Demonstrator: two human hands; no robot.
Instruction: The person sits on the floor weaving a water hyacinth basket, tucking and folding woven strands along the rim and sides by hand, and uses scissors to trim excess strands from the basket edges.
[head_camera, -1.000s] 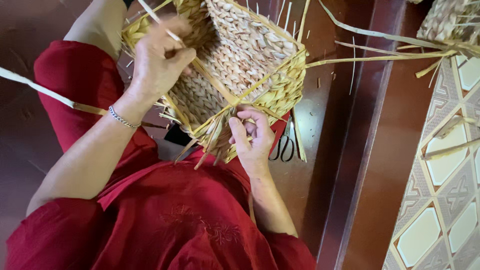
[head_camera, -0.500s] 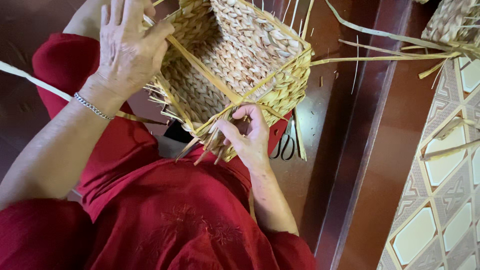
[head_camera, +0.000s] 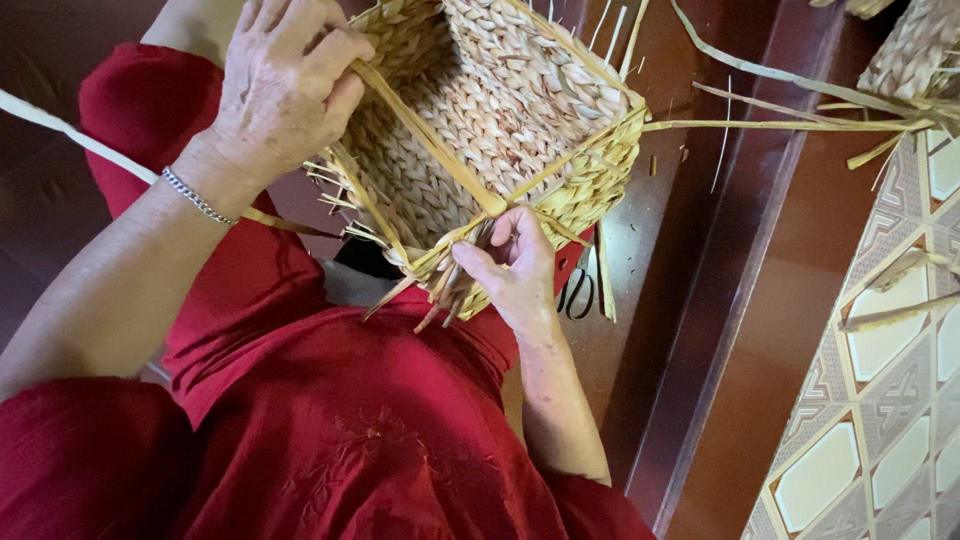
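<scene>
- Head camera looks down, and we see a woven basket (head_camera: 490, 120) resting on a lap in red cloth (head_camera: 330, 420), tipped so its open side faces us.
- We see the basket is boxy, with 4 flat walls and square corners. It is straw yellow and tan.
- Its walls are made of thick twisted strands, like fat braids in rows. It looks bumpy and dry.
- A flat, smooth strip (head_camera: 430, 135) runs along the rim of the near wall, from the top corner down to the bottom corner.
- Loose straw ends (head_camera: 440, 295) stick out at the bottom corner, stiff and pointy, like a little brush.
- The left hand (head_camera: 285, 85) sits on the top corner of the basket. Its fingers curl over the rim and pinch the flat strip there.
- A thin silver bracelet (head_camera: 195, 197) goes around the left wrist.
- The right hand (head_camera: 515, 265) is at the bottom corner. Its fingers are closed on the loose straw ends.
- Black scissors (head_camera: 578, 292) lie on the dark brown floor (head_camera: 640, 300) just beside the right hand.
- Long thin straws (head_camera: 790, 125) stretch from the basket across the floor to another woven piece (head_camera: 915, 50) at the top right.
- Patterned tiles (head_camera: 880, 400) in cream and brown fill the right side.
</scene>
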